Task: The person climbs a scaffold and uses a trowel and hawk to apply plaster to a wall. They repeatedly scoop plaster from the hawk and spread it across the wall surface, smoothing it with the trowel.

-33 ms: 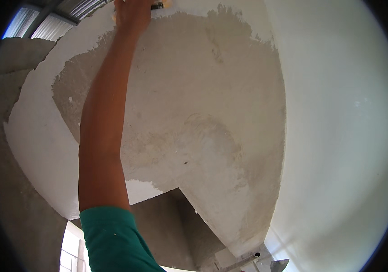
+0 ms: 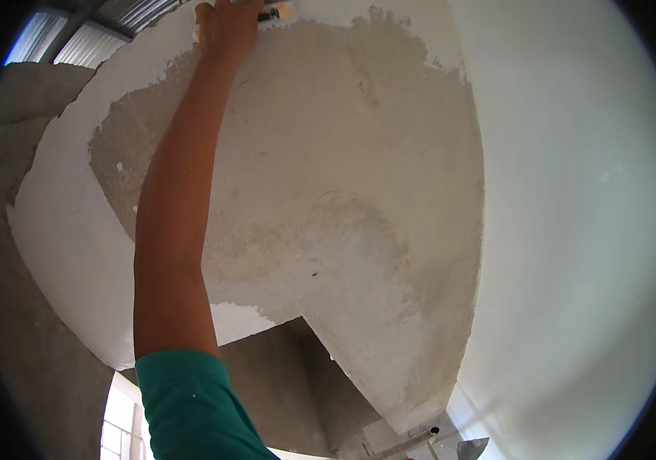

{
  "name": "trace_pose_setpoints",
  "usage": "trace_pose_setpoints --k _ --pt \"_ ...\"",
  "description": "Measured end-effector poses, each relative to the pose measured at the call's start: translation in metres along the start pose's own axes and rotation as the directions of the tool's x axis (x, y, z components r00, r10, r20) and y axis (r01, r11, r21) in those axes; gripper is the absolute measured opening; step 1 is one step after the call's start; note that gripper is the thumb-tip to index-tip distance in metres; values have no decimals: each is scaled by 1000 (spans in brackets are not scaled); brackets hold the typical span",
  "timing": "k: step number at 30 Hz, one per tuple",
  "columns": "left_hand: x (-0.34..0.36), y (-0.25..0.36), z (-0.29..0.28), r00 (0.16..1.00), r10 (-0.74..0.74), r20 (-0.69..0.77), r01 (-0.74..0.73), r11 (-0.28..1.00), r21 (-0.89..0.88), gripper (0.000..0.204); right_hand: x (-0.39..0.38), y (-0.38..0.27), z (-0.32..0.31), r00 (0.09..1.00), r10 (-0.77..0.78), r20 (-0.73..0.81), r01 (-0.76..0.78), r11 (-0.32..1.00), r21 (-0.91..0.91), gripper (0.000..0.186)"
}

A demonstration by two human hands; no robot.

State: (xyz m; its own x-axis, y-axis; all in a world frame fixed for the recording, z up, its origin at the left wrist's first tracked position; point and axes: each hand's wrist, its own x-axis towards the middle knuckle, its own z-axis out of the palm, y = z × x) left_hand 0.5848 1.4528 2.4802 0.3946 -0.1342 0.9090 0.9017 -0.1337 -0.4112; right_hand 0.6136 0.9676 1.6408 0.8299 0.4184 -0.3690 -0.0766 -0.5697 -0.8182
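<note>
My left hand [image 2: 228,34] reaches up at the top of the wall, arm nearly straight, a green short sleeve at its base. Its fingers are closed round a trowel-like tool [image 2: 274,13] with a black and orange part showing to the right of the hand. The upper edge of the picture cuts the tool off, so its blade and exact kind do not show. It lies at the border between white putty [image 2: 328,11] and bare grey-brown plaster [image 2: 328,130]. My right hand is out of view.
Smooth white wall [image 2: 573,192] meets the plaster at a corner on the right. Below is a dark opening [image 2: 274,383] with a slanted edge. A pipe [image 2: 412,442] and a grey pointed piece [image 2: 471,448] are low right. Metal roofing [image 2: 90,46] shows upper left.
My left hand and the tool have shifted very slightly down and to the right; a little more of the tool shows. The grip is the same.
</note>
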Motion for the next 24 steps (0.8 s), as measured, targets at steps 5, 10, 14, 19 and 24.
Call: trace_pose_setpoints --k 5,10,14,19,24 --pt "-72 13 8 942 290 -170 -282 957 68 45 15 6 -14 999 -15 48 18 998 -66 42" --pt "-60 22 -20 983 151 -101 -159 985 -71 41 35 21 -24 1000 -29 5 29 981 -193 44" --pt "6 -11 -14 988 68 -140 -64 997 35 45 39 24 -26 986 -164 28 167 961 -222 43" --pt "4 9 -2 997 -70 -30 72 995 62 43 26 -5 -34 999 -37 6 38 990 -139 44" --pt "-64 23 -2 982 180 -54 -181 983 -18 39 31 -2 -32 1000 3 20 -1 995 -103 45"
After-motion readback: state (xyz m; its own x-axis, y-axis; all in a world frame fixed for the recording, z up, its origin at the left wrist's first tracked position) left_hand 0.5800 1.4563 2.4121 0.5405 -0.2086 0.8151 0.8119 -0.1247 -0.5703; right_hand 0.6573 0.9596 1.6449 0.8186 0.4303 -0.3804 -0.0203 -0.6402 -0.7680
